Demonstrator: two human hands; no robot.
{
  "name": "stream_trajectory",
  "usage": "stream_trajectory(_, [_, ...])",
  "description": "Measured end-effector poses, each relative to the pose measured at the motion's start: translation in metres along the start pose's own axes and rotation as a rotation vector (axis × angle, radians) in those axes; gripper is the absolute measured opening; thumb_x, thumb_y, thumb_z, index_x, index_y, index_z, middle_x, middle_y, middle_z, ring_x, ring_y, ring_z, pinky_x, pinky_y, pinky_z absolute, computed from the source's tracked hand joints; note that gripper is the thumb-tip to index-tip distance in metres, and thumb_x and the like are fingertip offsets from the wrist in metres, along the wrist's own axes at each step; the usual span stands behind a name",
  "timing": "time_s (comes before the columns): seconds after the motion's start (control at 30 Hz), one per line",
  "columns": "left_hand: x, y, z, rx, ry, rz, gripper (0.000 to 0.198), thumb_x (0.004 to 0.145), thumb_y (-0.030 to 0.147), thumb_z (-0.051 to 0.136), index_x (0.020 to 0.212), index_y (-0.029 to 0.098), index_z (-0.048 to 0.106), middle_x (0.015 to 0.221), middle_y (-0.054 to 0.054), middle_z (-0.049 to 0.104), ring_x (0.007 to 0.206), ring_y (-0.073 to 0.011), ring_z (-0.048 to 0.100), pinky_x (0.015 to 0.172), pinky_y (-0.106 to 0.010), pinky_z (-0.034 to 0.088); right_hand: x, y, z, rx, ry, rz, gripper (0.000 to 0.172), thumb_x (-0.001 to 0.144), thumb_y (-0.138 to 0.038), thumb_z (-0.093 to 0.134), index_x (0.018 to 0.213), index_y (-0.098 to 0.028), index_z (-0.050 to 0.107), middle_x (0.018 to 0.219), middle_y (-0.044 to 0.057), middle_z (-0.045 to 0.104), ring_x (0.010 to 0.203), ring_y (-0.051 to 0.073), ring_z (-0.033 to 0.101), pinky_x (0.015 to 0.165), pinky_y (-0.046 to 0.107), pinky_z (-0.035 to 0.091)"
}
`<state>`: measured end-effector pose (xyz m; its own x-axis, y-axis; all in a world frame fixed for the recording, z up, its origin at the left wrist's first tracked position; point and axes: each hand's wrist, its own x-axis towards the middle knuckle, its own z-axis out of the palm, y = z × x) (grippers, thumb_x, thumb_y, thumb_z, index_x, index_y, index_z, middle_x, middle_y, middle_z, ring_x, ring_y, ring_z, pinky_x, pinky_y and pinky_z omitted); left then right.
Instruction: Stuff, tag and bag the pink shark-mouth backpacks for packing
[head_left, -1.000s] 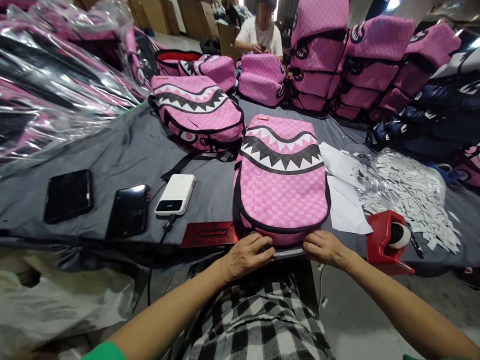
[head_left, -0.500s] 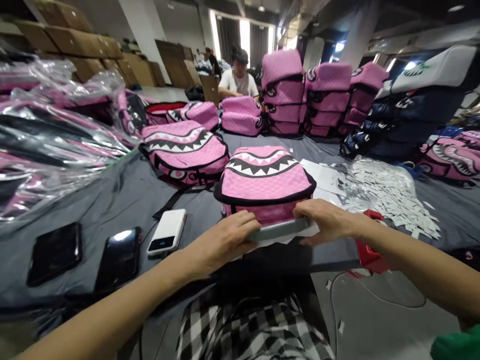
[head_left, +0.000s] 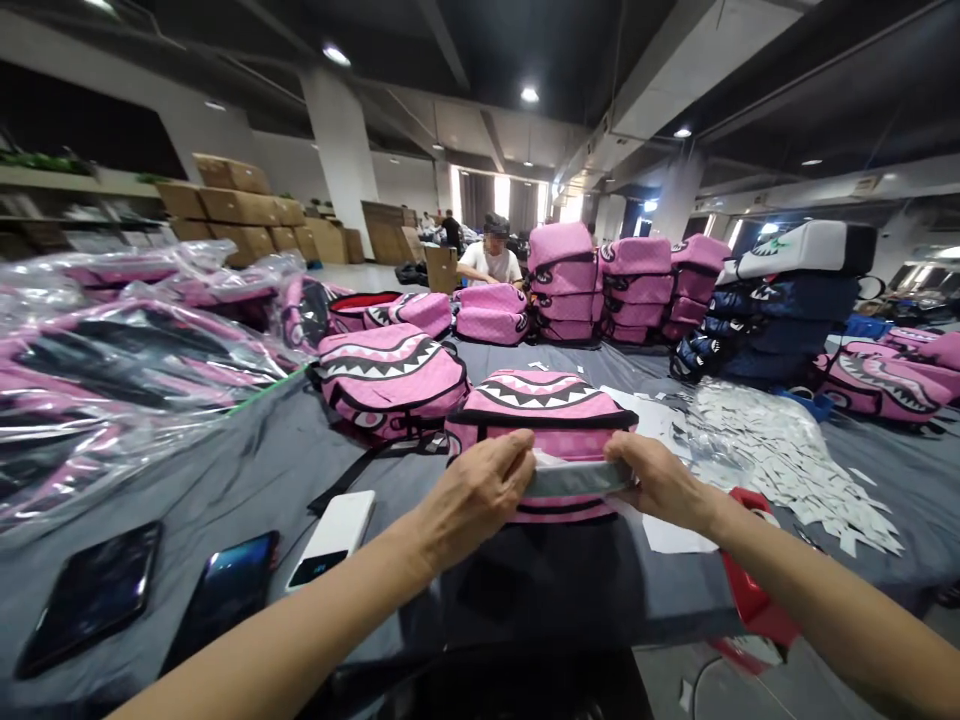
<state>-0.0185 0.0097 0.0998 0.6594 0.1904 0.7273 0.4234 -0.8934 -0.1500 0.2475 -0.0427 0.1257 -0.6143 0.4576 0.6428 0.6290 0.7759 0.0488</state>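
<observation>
Grey strip (head_left: 577, 481), lower centre of the frame, is pinched at its ends between the closed fingers of your left hand (head_left: 480, 490) and right hand (head_left: 658, 482). Behind it, just below mid-frame, lies the pink backpack (head_left: 544, 416). You have the strip drawn out; attachment and remaining work cannot be determined. Against the earlier frame, pink now shows beneath the strip and more ceiling (head_left: 375, 35) fills the top.

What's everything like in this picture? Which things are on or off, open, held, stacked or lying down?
Left hand: gripping grey strip
Right hand: gripping the strip's other end
Grey strip: held between both hands
Front pink backpack: lying down, toothy pattern up
Power bank: display lit
Left phone: screen dark
Red-lined bag: open
Navy bags: stacked
Ceiling lamp: on
</observation>
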Motion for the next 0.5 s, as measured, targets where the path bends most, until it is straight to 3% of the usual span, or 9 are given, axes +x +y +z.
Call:
stream_trajectory(0.07, [-0.004, 0.008, -0.006, -0.095, -0.095, 0.004, 0.012, 0.092, 0.015, 0.051, 0.103, 0.019, 0.050, 0.116, -0.009, 0.056, 0.092, -0.0156, 0.066, 0.077, -0.026, 0.058, -0.004, -0.003, 0.010, -0.082, 0.161, 0.012, 0.013, 0.089, -0.012, 0.045, 0.089, -0.024, 0.042, 0.070, -0.004, 0.047, 0.058, 0.013, 0.043, 0.057, 0.025, 0.034])
stream_trajectory(0.17, [-0.009, 0.008, -0.016, -0.207, -0.208, 0.027, 0.034, 0.083, 0.012, 0.061, 0.113, 0.021, 0.048, 0.124, -0.007, 0.054, 0.104, -0.0165, 0.065, 0.087, -0.026, 0.058, -0.007, -0.008, 0.023, -0.150, 0.255, 0.077, 0.018, 0.082, -0.006, 0.044, 0.083, -0.024, 0.041, 0.066, -0.004, 0.043, 0.055, 0.014, 0.040, 0.056, 0.026, 0.032])
stream_trajectory(0.27, [-0.016, -0.003, -0.016, -0.254, -0.223, 0.014, 0.039, 0.084, 0.000, 0.045, 0.115, 0.023, 0.051, 0.117, -0.003, 0.057, 0.090, -0.0098, 0.066, 0.081, -0.019, 0.057, -0.011, -0.013, 0.027, -0.058, 0.070, 0.085, 0.019, 0.082, -0.017, 0.060, 0.089, -0.023, 0.044, 0.073, -0.003, 0.051, 0.060, 0.014, 0.047, 0.057, 0.026, 0.036])
stream_trajectory(0.37, [-0.023, -0.012, -0.006, -0.232, -0.145, -0.020, 0.035, 0.091, 0.002, 0.037, 0.116, 0.022, 0.050, 0.110, -0.002, 0.059, 0.084, -0.0102, 0.064, 0.078, -0.021, 0.057, -0.015, -0.015, 0.023, 0.030, -0.176, 0.036, 0.044, 0.075, -0.028, 0.079, 0.102, -0.022, 0.045, 0.087, 0.001, 0.058, 0.070, 0.016, 0.054, 0.063, 0.026, 0.042])
stream_trajectory(0.5, [-0.034, -0.005, 0.005, -0.181, 0.005, -0.042, 0.029, 0.096, 0.009, 0.039, 0.121, 0.021, 0.044, 0.104, -0.004, 0.060, 0.087, -0.0141, 0.063, 0.078, -0.028, 0.058, -0.018, -0.012, 0.013, 0.043, -0.346, 0.001, 0.026, 0.086, -0.008, 0.059, 0.102, -0.022, 0.045, 0.086, 0.001, 0.057, 0.072, 0.015, 0.053, 0.064, 0.025, 0.042])
